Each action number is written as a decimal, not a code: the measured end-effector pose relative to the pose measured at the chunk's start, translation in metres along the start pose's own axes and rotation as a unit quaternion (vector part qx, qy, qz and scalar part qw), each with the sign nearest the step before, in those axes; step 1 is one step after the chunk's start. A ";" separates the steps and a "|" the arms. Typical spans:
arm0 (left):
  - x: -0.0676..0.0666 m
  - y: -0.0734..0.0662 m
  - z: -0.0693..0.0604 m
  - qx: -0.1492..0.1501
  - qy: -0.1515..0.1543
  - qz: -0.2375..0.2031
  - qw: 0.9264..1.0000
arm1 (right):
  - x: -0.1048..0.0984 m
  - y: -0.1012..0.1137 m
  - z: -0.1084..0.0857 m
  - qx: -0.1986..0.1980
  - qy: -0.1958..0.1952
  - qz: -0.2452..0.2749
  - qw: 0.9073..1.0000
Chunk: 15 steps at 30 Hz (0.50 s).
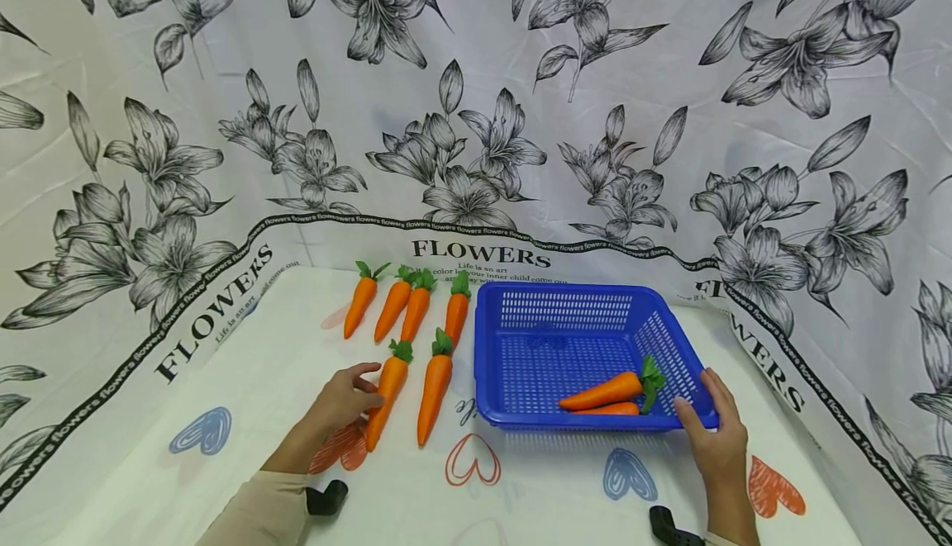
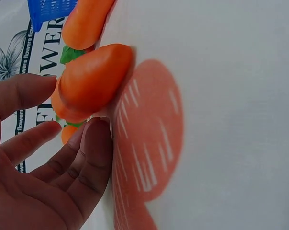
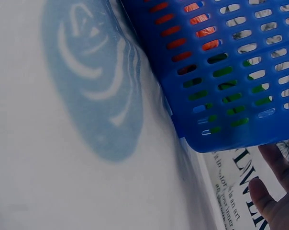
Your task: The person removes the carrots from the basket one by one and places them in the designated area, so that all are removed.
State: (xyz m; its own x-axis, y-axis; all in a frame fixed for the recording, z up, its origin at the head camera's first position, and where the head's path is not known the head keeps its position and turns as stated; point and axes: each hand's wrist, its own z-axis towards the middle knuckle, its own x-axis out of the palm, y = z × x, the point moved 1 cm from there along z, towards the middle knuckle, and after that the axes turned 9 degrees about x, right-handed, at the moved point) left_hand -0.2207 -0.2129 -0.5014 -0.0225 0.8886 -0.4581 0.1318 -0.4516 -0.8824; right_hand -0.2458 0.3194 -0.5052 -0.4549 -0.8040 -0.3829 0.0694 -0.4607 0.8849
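My left hand (image 1: 340, 401) is at the nearest-left orange toy carrot (image 1: 388, 393), which lies on the table with its green leafy top pointing away. In the left wrist view, the thumb and fingers spread around that carrot (image 2: 97, 76) without closing on it. A second carrot (image 1: 435, 389) lies just to its right. At the front right corner of a blue plastic basket (image 1: 483, 348) is my right hand (image 1: 720, 439). Its thumb and fingers straddle the corner from outside, loosely extended. Two carrots lie inside the basket, the upper one (image 1: 604, 391) partly covering the lower one (image 1: 613, 409).
Farther back, several more carrots (image 1: 361, 306) lie in a loose row left of the basket. A white cloth (image 1: 550, 496) with printed hearts covers the table. Behind and at the sides rises a flower-printed curtain (image 1: 476, 75). Black wrist mounts (image 1: 327, 498) sit on both arms.
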 end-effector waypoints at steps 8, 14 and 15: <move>0.000 -0.003 -0.001 -0.015 0.003 0.007 1.000 | 0.000 -0.001 0.000 0.022 0.008 -0.013 1.000; -0.002 -0.002 -0.001 -0.018 -0.001 0.003 1.000 | 0.000 -0.001 0.000 0.029 0.010 -0.015 0.999; -0.003 -0.003 -0.002 -0.017 -0.002 0.001 1.000 | 0.000 -0.001 0.000 0.029 0.010 -0.014 0.999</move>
State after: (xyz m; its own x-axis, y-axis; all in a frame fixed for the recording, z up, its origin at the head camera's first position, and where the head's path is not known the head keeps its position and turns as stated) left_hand -0.2193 -0.2138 -0.4976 -0.0255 0.8875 -0.4601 0.1655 -0.4502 -0.8775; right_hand -0.2459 0.3202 -0.5056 -0.4379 -0.7988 -0.4125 0.0058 -0.4614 0.8872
